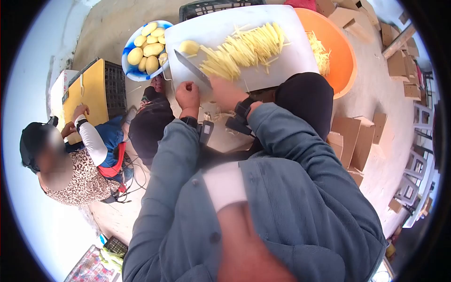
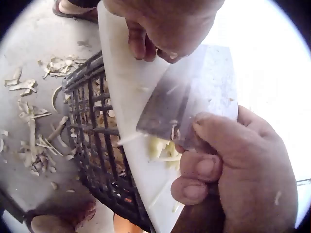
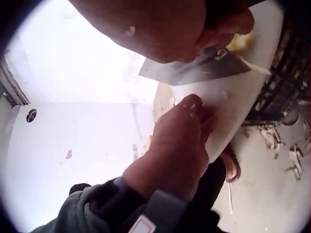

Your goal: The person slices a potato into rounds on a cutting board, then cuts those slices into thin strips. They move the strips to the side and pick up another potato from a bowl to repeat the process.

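My right hand (image 1: 228, 94) grips a wide-bladed cleaver (image 2: 187, 97) over the near edge of the white cutting board (image 1: 188, 30). In the left wrist view its thumb (image 2: 218, 131) lies against the blade, and small potato scraps cling to the metal. My left hand (image 3: 175, 141) hovers by the board's near left corner with fingers curled, and nothing shows in its grasp. A whole peeled potato (image 1: 189, 47) lies beyond the blade. To its right spreads a pile of potato sticks (image 1: 253, 44).
A blue-and-white basin (image 1: 127, 58) of peeled potatoes stands left of the board. At the right, an orange tub (image 1: 345, 56) holds potato sticks. A black crate (image 2: 102, 121) sits under the board, with peelings (image 2: 34, 145) on the floor. Another person (image 1: 77, 164) sits at the left.
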Demonstrator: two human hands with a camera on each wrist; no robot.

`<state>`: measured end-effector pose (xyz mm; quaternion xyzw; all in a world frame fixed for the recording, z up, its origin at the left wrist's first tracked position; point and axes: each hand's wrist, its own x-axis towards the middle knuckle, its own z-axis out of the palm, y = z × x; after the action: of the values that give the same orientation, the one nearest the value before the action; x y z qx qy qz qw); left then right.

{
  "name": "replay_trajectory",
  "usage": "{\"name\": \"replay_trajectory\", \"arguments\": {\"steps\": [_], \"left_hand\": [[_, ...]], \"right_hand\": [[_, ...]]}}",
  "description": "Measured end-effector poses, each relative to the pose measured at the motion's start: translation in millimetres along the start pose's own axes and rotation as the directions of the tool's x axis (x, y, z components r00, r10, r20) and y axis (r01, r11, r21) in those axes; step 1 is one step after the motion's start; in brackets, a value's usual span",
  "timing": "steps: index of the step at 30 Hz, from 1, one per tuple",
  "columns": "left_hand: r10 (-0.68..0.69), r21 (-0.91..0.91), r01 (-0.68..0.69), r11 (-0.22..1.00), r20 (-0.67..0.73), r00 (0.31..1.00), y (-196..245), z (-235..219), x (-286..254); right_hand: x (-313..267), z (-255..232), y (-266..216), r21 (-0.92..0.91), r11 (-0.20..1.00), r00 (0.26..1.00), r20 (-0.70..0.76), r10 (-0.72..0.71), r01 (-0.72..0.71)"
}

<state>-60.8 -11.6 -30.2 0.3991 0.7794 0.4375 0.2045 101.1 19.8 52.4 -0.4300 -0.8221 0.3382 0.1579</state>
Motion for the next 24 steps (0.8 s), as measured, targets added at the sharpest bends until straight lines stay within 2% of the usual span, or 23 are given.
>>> {"name": "replay_trajectory", "arguments": {"steps": [1,3,5,7,8,9,11,12,14,15,17,18,19,21,22,24], "left_hand": [[0.168,0.094,-0.167,0.981,0.000,0.986,-2.9,0.5,1.8],[0.168,0.112,-0.174,0.978,0.060,0.984,-3.2,4.3,3.2],[0.166,0.123,-0.180,0.976,0.116,0.979,1.2,9.4,5.7],[0.013,-0.144,0.011,0.989,0.166,0.986,9.6,10.2,7.3],[0.044,-0.040,-0.039,0.998,0.141,0.989,11.9,8.0,5.8],[0.051,-0.038,-0.046,0.998,0.151,0.987,5.4,10.7,6.2],[-0.074,-0.128,0.085,0.988,0.091,0.993,-15.0,15.4,13.2],[-0.058,-0.127,0.071,0.989,0.105,0.993,-11.7,13.7,14.2],[-0.339,-0.356,0.351,0.866,0.100,0.936,-3.8,8.4,8.9],[-0.324,-0.353,0.344,0.870,0.118,0.939,-0.5,6.6,7.1],[-0.421,-0.466,0.408,0.785,0.083,0.903,4.8,2.7,5.0],[-0.449,-0.459,0.442,0.771,0.101,0.888,3.5,2.9,4.6],[-0.441,-0.458,0.439,0.773,0.109,0.891,1.8,0.7,6.4],[-0.302,-0.175,0.360,0.916,0.287,0.909,-5.5,-3.0,11.3],[-0.297,-0.177,0.355,0.918,0.288,0.910,-12.6,1.8,11.4],[-0.218,-0.100,0.242,0.965,0.208,0.953,-17.7,7.6,10.6]], "right_hand": [[-1.6,-10.0,-3.4,-0.030,0.999,0.999,0.019,0.038,-0.038],[-6.0,-19.7,-3.6,-0.054,0.994,0.995,0.017,0.097,-0.096],[-10.5,-24.1,-0.3,-0.055,0.998,1.000,-0.007,0.001,-0.002],[-15.5,-30.4,-2.7,-0.065,0.998,1.000,-0.017,0.004,-0.005],[-17.4,-32.4,-4.4,-0.073,0.997,1.000,-0.013,-0.006,0.005],[-18.9,-32.2,-4.7,-0.070,0.998,1.000,-0.022,0.003,-0.005],[-20.3,-30.9,-3.6,-0.032,0.999,0.999,0.032,0.035,-0.034],[-22.1,-31.7,-5.2,-0.031,0.999,0.999,0.014,0.045,-0.045],[-28.5,-34.0,-9.4,-0.099,0.995,0.999,0.048,-0.001,0.006],[-30.7,-29.8,-7.5,-0.102,0.995,0.999,0.029,0.014,-0.011],[-31.3,-13.9,-1.1,-0.069,0.997,0.994,0.104,-0.022,0.029],[-31.5,-12.6,-3.6,-0.059,0.998,0.986,0.158,0.045,-0.036],[-32.4,-13.8,-2.9,-0.060,0.997,0.988,0.147,0.051,-0.042],[-34.8,-15.2,-2.3,-0.042,0.996,0.985,0.150,0.082,-0.077],[-35.1,-15.4,1.3,-0.043,0.996,0.986,0.144,0.083,-0.077],[-34.6,-22.9,7.3,-0.089,0.993,0.993,0.077,0.084,-0.077]]}}
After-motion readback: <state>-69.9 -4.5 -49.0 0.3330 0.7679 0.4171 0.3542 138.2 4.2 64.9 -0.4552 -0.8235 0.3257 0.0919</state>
